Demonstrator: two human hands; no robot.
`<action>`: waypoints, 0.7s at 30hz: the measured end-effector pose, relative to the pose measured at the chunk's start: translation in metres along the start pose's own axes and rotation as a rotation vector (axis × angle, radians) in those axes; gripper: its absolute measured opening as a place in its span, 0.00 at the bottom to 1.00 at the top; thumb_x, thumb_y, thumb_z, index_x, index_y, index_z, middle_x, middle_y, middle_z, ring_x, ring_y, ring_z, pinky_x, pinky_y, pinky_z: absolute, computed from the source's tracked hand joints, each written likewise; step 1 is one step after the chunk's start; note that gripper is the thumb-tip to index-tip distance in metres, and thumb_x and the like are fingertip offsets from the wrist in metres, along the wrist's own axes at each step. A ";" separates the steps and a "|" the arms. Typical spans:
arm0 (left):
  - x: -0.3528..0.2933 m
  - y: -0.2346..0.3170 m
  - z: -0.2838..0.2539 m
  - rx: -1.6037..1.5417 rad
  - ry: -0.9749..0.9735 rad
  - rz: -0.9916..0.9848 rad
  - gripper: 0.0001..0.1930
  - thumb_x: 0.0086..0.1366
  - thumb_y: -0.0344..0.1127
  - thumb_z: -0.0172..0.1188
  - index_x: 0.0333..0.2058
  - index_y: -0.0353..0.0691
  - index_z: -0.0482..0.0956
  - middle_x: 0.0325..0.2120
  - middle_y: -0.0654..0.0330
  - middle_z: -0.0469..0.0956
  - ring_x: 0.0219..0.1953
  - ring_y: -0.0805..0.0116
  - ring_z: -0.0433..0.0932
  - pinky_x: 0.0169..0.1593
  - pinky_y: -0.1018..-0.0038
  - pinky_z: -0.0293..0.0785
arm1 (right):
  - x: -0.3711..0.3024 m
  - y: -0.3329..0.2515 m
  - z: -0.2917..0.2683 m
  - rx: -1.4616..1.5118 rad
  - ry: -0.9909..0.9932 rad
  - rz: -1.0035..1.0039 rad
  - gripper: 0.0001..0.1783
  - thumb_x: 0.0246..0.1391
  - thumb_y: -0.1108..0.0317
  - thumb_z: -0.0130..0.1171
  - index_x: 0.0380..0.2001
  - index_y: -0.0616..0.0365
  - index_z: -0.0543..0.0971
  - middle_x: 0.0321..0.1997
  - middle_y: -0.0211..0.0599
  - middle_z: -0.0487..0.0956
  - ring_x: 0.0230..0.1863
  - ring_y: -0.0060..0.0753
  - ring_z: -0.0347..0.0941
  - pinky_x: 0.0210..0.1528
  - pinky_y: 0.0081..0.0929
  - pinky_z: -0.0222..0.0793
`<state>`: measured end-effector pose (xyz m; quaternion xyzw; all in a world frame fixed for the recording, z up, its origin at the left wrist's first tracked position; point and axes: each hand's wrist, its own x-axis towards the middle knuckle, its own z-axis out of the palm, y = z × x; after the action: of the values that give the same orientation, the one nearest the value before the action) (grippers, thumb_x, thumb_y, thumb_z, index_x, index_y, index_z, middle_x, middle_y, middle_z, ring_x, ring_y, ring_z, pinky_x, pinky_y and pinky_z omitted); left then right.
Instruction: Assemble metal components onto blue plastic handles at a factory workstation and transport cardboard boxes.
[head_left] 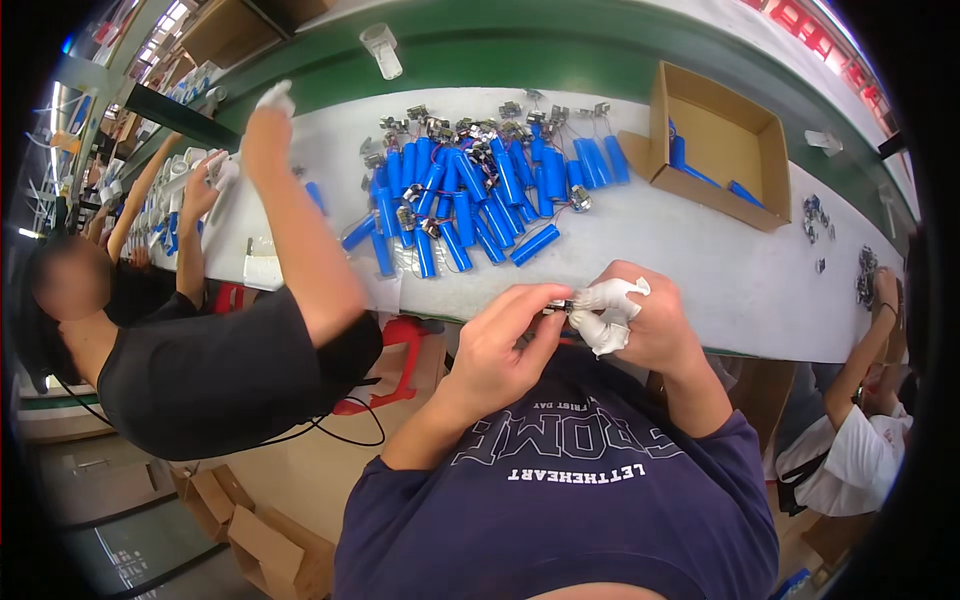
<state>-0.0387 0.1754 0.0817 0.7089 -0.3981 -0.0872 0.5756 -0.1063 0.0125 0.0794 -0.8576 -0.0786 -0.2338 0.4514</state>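
— So, what are the hands busy with, low in the middle of the frame?

— The left hand and the right hand meet just below the near edge of the white worktable. Between them sits a small dark component, pinched by the left thumb and forefinger on one side and by the right fingers on the other. The right fingertips wear white finger wraps, so both hands are closed on that little part. What it is exactly, I cannot tell; it is too small.

— And what lies around them?

— Above the hands, at the centre of the table, a heap of blue cylindrical battery cells spreads out, many with small circuit boards and wires at their far ends. To the upper right stands an open cardboard box with a few blue cells inside. Further right, small metal parts lie scattered.

— Anything blocking the view?

— At the left, a co-worker in a black shirt raises an arm across the table's left end, hiding part of it. At the lower right another person in a white shirt sits by the table. Cardboard boxes rest on the floor at the lower left.
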 end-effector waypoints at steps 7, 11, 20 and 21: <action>0.001 0.001 0.006 0.132 0.032 0.115 0.12 0.50 0.16 0.55 0.36 0.30 0.73 0.30 0.52 0.74 0.30 0.66 0.75 0.33 0.78 0.71 | -0.005 0.002 -0.001 0.009 -0.003 -0.001 0.12 0.30 0.74 0.64 0.25 0.55 0.75 0.21 0.32 0.73 0.24 0.33 0.70 0.24 0.26 0.65; 0.001 -0.001 0.010 0.145 0.054 0.152 0.12 0.50 0.16 0.54 0.35 0.30 0.73 0.30 0.51 0.74 0.31 0.64 0.75 0.34 0.77 0.71 | -0.007 0.004 0.002 0.026 0.022 0.035 0.13 0.29 0.73 0.65 0.25 0.55 0.75 0.22 0.32 0.72 0.23 0.33 0.70 0.24 0.26 0.65; 0.002 -0.006 0.000 0.157 0.026 0.194 0.12 0.49 0.18 0.54 0.35 0.32 0.73 0.30 0.52 0.74 0.30 0.61 0.75 0.33 0.74 0.72 | -0.014 0.006 0.009 0.052 0.039 0.065 0.13 0.35 0.74 0.63 0.30 0.55 0.76 0.24 0.33 0.74 0.23 0.31 0.70 0.25 0.25 0.66; 0.001 -0.005 -0.004 0.089 0.007 0.160 0.11 0.48 0.17 0.55 0.34 0.32 0.74 0.30 0.53 0.75 0.30 0.64 0.76 0.34 0.75 0.72 | -0.015 0.007 0.009 0.064 0.033 0.052 0.13 0.35 0.74 0.63 0.30 0.55 0.76 0.24 0.33 0.74 0.23 0.31 0.70 0.25 0.25 0.66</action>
<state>-0.0332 0.1773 0.0787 0.7001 -0.4549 -0.0209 0.5499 -0.1142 0.0164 0.0625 -0.8405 -0.0565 -0.2333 0.4858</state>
